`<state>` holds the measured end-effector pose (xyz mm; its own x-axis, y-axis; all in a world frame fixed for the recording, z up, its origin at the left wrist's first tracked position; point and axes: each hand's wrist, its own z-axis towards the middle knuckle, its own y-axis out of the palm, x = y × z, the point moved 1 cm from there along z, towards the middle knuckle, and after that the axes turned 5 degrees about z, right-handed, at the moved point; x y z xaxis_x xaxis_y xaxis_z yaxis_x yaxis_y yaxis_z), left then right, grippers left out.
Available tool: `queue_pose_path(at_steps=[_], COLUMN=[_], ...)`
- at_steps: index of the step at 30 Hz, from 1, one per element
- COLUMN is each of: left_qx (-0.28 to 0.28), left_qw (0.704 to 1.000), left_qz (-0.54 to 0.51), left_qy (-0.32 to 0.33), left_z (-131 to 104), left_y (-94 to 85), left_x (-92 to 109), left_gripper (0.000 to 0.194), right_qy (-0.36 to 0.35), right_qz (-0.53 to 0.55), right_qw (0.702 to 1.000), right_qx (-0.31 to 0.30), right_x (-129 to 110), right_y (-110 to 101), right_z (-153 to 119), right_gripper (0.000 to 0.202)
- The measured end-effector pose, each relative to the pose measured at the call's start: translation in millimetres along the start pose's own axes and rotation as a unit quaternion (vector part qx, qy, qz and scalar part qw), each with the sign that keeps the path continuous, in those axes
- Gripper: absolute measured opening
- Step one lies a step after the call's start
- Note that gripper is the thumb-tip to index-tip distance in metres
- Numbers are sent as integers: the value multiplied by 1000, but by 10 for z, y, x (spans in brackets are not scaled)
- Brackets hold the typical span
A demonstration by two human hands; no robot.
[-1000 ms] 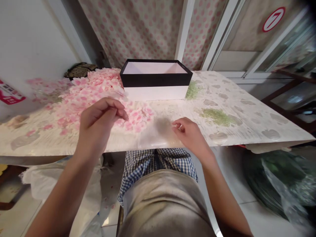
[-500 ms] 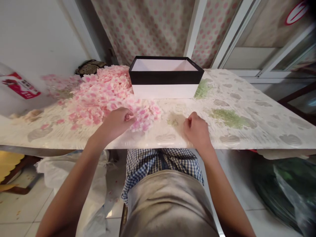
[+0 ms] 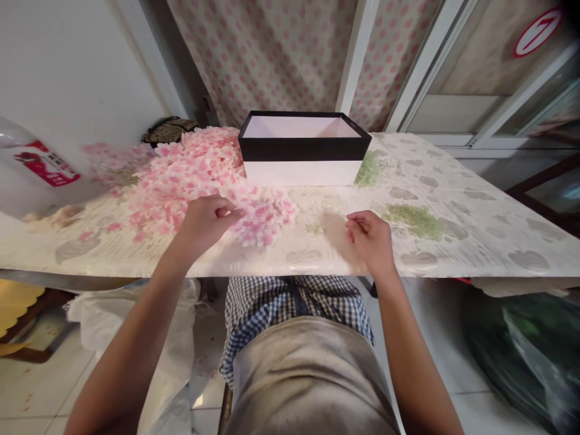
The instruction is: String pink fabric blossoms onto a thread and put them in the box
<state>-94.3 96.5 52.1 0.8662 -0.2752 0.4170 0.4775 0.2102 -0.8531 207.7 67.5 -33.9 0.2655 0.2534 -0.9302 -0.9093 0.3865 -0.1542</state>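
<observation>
Table (image 3: 480,238) first, then the box (image 3: 301,172), open-topped at the far middle, its long axis running left to right. Petals (image 3: 181,175) heap against its left end and spill nearer, a loose cluster (image 3: 267,219) lying just right of the left hand (image 3: 199,226), which is closer to it than the right hand (image 3: 375,241). Both hands' fingers curl inward; I can't tell whether either pinches anything. Green shreds (image 3: 414,220) sit right of the right hand, wisps (image 3: 315,228) between the two hands.
</observation>
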Motion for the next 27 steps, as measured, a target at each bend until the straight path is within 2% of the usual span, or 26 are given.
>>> queue_pose_path(at_steps=[2, 5, 14, 18, 21, 24, 27], left_qx=[24, 22, -16, -19, -41, -65, -95], left_qw=[999, 998, 991, 984, 976, 970, 961], left_qz=[-20, -55, -121, -150, -165, -175, -192], left_qy=[-22, -26, 59, 96, 133, 156, 173], left_z=[-26, -67, -190, -304, -421, -542, -644], left_y=[-8, 26, 175, 198, 206, 212, 204], left_x=[44, 149, 433, 599, 752, 888, 991], left_gripper=[27, 28, 22, 19, 17, 16, 16], right_qy=[8, 15, 24, 15, -31, -111, -117], right_qz=[32, 67, 116, 144, 164, 140, 135], right_qw=[999, 998, 993, 988, 981, 977, 973], right_qx=[2, -8, -12, -44, -96, -114, -146], right_x=[-27, -75, -109, -313, -580, -798, -881], right_y=[-1, -8, -8, 16, 27, 8, -17], right_z=[-5, -15, -5, -259, -540, -738, -842], right_gripper=[13, 18, 13, 12, 2, 9, 10])
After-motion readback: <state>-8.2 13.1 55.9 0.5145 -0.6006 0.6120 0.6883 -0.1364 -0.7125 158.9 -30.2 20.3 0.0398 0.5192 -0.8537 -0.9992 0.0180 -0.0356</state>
